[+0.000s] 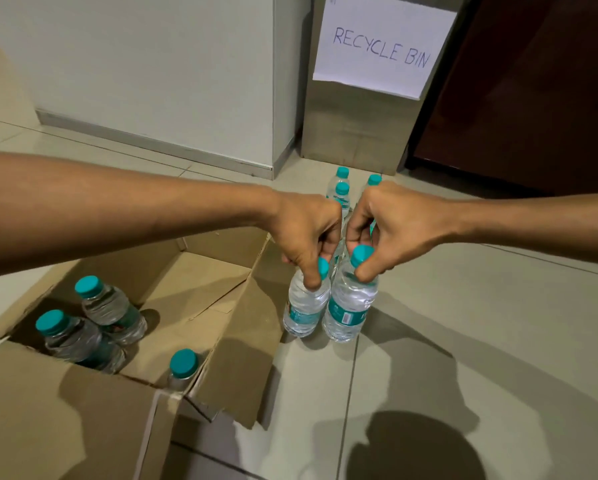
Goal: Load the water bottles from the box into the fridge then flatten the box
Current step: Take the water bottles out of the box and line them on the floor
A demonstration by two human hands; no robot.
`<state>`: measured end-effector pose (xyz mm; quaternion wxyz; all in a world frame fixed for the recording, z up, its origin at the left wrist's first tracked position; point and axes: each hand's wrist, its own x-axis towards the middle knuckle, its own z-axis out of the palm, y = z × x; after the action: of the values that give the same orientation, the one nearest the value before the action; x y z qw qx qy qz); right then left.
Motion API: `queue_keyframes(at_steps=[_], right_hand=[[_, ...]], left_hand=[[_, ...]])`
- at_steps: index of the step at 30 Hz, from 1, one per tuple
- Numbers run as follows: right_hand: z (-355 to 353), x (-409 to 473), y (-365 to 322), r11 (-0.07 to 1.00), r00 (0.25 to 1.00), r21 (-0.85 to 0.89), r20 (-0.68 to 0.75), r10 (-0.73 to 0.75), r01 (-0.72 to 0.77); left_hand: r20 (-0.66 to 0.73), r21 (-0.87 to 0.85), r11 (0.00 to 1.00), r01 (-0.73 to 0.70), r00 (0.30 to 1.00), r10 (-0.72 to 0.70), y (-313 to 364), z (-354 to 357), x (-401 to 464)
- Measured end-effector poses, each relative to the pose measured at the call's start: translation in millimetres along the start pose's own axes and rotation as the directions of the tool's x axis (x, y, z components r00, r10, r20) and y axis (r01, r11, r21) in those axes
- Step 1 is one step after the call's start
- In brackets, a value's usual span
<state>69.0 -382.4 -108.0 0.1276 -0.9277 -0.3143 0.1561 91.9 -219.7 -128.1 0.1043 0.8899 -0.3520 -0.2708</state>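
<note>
Upright, two clear water bottles [328,306] with teal caps, left hand [308,233] and right hand [391,226] each in pinching grip on one.

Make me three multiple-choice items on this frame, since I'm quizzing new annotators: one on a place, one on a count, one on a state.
1. Where does the steel bin with the RECYCLE BIN sign stand?
A. inside the box
B. against the wall, beyond the bottles
C. behind the person

2. How many capped bottles show in the cardboard box?
A. one
B. three
C. six

3. What is the left hand doing?
A. lying flat on the floor
B. pinching a bottle's cap
C. folding a flap

Key: 1 B, it stands past the floor bottles; 2 B, three teal caps; 3 B, fingers curl round the cap.
</note>
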Motion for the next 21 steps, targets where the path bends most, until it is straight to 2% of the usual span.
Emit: queue_keyframes(at_steps=[9,15,21], right_hand=[[55,8,17,0.996,0.995,-0.03,0.063,-0.081,0.083],[83,10,26,0.978,0.979,-0.086,0.092,-0.183,0.191],[91,12,25,0.972,0.976,-0.114,0.104,-0.193,0.204]], left_hand=[[-0.045,0.041,0.999,-0.033,0.998,0.034,-12,45,14],[0.011,0.042,0.998,-0.038,0.999,0.038,-20,65,23],[0.02,0.069,0.996,-0.06,0.998,0.059,-28,71,24]])
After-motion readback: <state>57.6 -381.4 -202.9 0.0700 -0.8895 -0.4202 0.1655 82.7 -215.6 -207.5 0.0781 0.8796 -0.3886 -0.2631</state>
